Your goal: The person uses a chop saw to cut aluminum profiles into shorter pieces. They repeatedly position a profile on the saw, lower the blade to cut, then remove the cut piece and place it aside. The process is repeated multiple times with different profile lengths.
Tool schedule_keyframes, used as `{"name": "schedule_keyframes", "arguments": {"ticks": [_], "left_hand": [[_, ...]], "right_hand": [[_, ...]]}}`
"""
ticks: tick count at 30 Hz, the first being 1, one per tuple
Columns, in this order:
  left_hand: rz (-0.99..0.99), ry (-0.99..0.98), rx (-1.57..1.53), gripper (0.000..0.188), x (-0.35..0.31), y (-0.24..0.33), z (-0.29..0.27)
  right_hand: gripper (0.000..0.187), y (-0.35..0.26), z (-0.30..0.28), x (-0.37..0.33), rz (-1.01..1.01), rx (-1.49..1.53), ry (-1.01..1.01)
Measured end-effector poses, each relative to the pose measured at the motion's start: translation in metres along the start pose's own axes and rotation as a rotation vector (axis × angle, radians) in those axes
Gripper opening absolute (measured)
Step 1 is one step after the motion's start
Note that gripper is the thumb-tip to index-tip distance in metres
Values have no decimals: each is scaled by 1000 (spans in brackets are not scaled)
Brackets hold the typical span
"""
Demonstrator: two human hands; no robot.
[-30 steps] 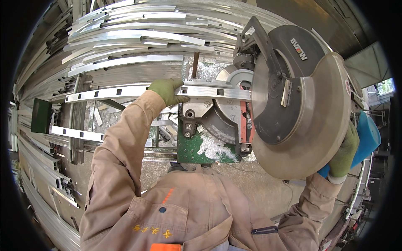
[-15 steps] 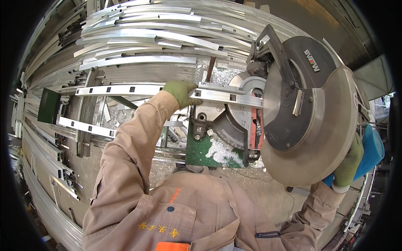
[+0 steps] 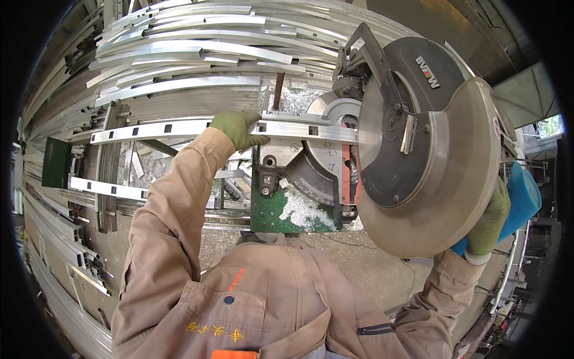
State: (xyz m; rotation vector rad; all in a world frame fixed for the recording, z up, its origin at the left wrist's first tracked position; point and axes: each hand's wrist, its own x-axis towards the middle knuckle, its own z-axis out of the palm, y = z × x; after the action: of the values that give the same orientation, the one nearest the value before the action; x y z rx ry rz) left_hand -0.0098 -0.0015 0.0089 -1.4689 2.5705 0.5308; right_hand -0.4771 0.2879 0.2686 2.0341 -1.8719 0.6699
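My left hand [image 3: 236, 129], in a green work glove, grips a silver square metal bar [image 3: 173, 128] with rectangular holes along its side. The bar lies across the base of a miter saw [image 3: 397, 137], its right part running to the saw's clear round guard [image 3: 430, 236]. Thumb and fingers lie on either side of the bar, left of the blade area. My right hand [image 3: 489, 221], in a matching glove, is at the far side of the guard, beside a blue curved object [image 3: 524, 194]. Its fingers are hidden behind the guard, so its hold cannot be made out.
A second holed bar [image 3: 110, 188] rests on the left support. Many long metal profiles [image 3: 197, 51] lie stacked behind. Metal shavings [image 3: 305, 210] cover part of the green saw table [image 3: 263, 218]. A rusty upright rod [image 3: 278, 90] stands behind the bar. Offcuts [image 3: 139, 164] lie below.
The whole scene has shifted slightly left in view. Both hands, the bar and the saw keep about the same places relative to each other.
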Motion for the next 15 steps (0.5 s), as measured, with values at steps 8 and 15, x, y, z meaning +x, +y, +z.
{"name": "schedule_keyframes", "arguments": {"ticks": [8, 15], "left_hand": [[5, -16, 3, 83, -1, 0, -3], [-5, -35, -41, 108, 1, -4, -1]], "right_hand": [[53, -4, 1, -1, -3, 0, -22], [53, -3, 2, -4, -18, -21, -36]]}}
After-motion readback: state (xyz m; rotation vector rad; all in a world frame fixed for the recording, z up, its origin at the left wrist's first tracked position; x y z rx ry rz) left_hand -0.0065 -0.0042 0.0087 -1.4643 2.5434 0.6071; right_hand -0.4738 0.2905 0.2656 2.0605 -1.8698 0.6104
